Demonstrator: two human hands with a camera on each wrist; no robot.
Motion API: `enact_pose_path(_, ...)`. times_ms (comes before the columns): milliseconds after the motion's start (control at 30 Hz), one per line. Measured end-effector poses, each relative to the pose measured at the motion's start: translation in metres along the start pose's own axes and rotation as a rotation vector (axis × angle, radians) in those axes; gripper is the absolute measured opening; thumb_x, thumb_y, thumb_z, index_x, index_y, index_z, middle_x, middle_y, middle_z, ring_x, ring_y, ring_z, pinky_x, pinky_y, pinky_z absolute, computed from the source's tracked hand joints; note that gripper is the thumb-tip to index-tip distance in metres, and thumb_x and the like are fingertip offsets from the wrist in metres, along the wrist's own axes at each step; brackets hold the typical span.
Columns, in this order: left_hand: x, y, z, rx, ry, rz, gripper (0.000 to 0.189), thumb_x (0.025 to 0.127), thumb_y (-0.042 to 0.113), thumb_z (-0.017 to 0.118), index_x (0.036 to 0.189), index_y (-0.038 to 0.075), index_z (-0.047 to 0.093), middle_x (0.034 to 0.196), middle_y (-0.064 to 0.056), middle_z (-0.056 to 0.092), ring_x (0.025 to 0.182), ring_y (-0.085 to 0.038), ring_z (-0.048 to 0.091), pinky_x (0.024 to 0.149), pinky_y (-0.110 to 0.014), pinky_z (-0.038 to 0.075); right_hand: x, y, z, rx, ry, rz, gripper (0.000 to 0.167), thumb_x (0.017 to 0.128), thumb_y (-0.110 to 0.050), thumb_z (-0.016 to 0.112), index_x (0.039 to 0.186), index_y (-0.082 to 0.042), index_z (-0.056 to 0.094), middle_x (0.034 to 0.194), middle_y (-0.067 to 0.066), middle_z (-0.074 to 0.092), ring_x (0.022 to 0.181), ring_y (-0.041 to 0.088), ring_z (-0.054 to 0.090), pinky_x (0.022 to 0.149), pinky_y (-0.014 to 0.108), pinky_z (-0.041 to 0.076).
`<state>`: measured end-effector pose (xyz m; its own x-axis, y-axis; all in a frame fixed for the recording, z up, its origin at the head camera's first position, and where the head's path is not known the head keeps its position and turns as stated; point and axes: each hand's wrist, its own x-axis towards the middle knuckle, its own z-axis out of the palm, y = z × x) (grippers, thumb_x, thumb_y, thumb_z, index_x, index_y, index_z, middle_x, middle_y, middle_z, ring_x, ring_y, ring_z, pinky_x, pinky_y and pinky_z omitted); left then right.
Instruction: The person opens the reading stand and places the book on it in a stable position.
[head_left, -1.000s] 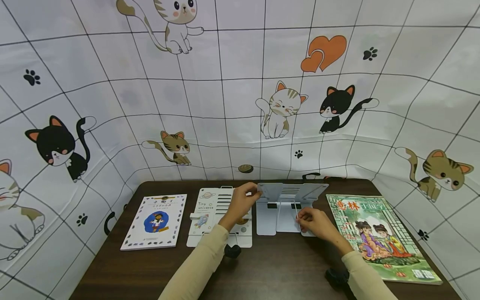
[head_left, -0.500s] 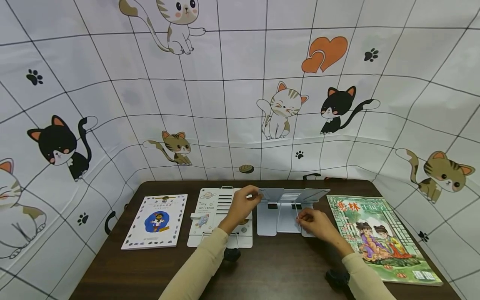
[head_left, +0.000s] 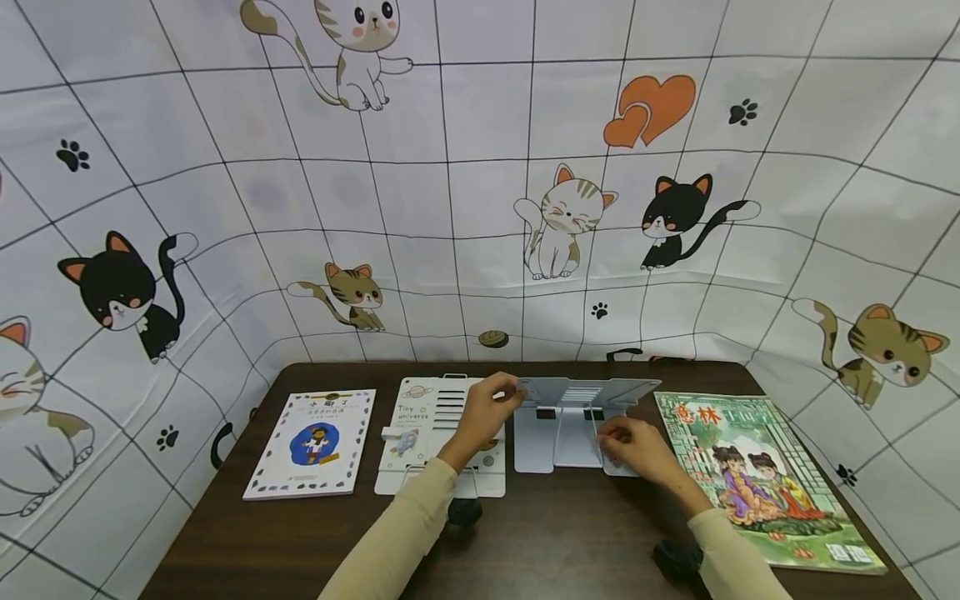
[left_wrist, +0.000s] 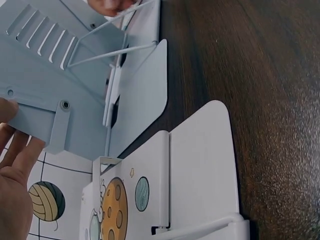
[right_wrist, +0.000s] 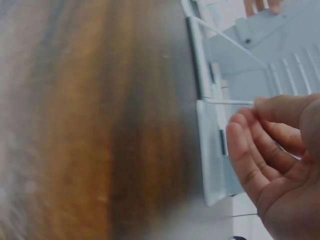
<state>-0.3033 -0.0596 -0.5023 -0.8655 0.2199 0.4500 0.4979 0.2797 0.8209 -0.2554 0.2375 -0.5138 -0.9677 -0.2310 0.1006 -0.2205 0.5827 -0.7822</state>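
Observation:
A light blue-grey folding book stand (head_left: 534,442) is on the desk, its slotted back panel (left_wrist: 30,65) raised at an angle above the base. My left hand (head_left: 483,417) grips the panel's upper left corner between thumb and fingers, as the left wrist view also shows. At the stand's right side, my right hand (head_left: 633,446) pinches a thin wire support (right_wrist: 225,102) between thumb and fingertips. To the left, partly behind my left forearm, lies a white book stand (head_left: 412,400) printed with "Tiny universe", planets and a rocket.
A white book (head_left: 315,446) with a blue round picture lies on the left of the brown desk (head_left: 525,533). On the right lies a green illustrated magazine (head_left: 772,492), partly under my right sleeve. A cat-patterned cloth (head_left: 480,200) hangs behind the desk.
The stand's back panel has tipped a little forward, its top edge now lower, and my left hand went down slightly with it. My right hand stays at the wire, shifted only slightly.

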Motion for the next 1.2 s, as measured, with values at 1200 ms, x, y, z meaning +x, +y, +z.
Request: enact_pose_path(1200, -0.003, 0.008, -0.001, -0.014, 0.032, 0.022, 0.007, 0.098, 0.001, 0.074, 0.104, 0.004, 0.072, 0.107, -0.014, 0.073, 0.107, -0.031, 0.072, 0.096, -0.046, 0.062, -0.007, -0.019, -0.049, 0.166, 0.649, -0.239, 0.02, 0.097, 0.007, 0.072, 0.117, 0.006, 0.072, 0.109, 0.016, 0.072, 0.102, -0.014, 0.064, 0.09, 0.004, 0.051)
